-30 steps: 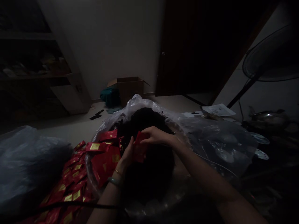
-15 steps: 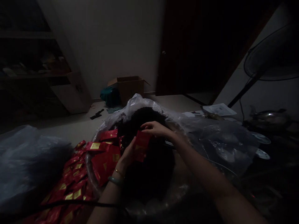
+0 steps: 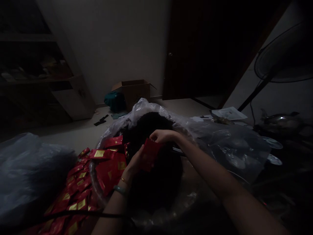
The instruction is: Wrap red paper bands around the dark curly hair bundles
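Note:
A small red packet is held upright, slightly tilted, over a heap of dark loose material that looks like tea leaves. My left hand grips the packet around its left side and wears a bangle and a thin bracelet. At the packet's upper edge, the fingers of my right hand are bent and pressed together; whether they pinch the rim or hold a bit of the dark stuff is too dim to tell. Larger red packets lie on the left part of the heap, beside my left hand.
Clear plastic sheeting lines the round container. Many small red packets with gold labels pile up at left, beside a plastic bag. A cardboard box stands by the wall. A fan and papers are at right.
My right hand has turned and shifted slightly right, its fingers now lower at the packet's top. The packet has tilted a little to the right in my left hand.

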A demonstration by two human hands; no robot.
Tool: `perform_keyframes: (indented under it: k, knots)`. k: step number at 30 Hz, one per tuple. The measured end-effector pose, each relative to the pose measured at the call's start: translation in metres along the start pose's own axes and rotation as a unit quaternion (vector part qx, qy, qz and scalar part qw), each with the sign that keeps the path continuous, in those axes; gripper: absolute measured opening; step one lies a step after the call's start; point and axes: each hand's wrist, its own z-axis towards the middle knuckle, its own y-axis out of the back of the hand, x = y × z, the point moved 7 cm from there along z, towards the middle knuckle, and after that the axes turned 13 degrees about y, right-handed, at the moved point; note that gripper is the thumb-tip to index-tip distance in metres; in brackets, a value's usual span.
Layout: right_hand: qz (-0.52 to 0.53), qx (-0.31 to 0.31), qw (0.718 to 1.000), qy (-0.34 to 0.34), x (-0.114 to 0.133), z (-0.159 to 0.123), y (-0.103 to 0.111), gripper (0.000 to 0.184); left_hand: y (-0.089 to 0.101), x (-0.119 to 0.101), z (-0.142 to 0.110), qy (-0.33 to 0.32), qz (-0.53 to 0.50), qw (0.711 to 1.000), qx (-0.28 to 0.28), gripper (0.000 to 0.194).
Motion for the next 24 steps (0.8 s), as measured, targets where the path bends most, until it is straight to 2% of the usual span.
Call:
perform_keyframes:
  k: [4, 7, 11, 14, 16, 18, 21, 24]
  knots:
    - [0.028, -0.011, 1.0, 0.009, 0.0, -0.005, 0.01, 0.01, 0.001, 0.002, 0.003, 0.005, -0.005, 1.0, 0.007, 0.062]
    - [0.036, -0.045, 0.998, 0.02, 0.002, -0.006, 0.022, 0.008, 0.002, 0.0, 0.001, 0.003, 0.005, 1.0, 0.004, 0.065]
    - [0.028, -0.171, 0.985, 0.014, 0.0, -0.014, 0.05, 0.009, 0.0, -0.005, -0.003, -0.008, 0.002, 1.0, 0.011, 0.07]
    - [-0.05, -0.255, 0.965, 0.044, 0.01, -0.026, 0.058, 0.012, -0.003, -0.007, -0.004, -0.005, -0.013, 1.0, 0.023, 0.071]
    - [-0.104, -0.265, 0.951, 0.117, 0.025, -0.031, 0.048, 0.017, -0.001, -0.007, -0.004, -0.008, -0.032, 0.999, 0.021, 0.069]
    - [-0.138, -0.231, 0.947, 0.177, 0.038, -0.033, 0.028, 0.021, 0.0, -0.007, -0.004, -0.019, -0.051, 0.998, 0.023, 0.068]
    - [-0.146, -0.186, 0.96, 0.153, 0.034, -0.032, 0.004, 0.021, 0.0, -0.004, -0.003, -0.026, -0.047, 0.998, 0.038, 0.071]
    - [-0.127, -0.209, 0.964, 0.105, 0.024, -0.03, 0.002, 0.024, 0.002, -0.001, -0.001, -0.029, -0.007, 0.999, 0.028, 0.071]
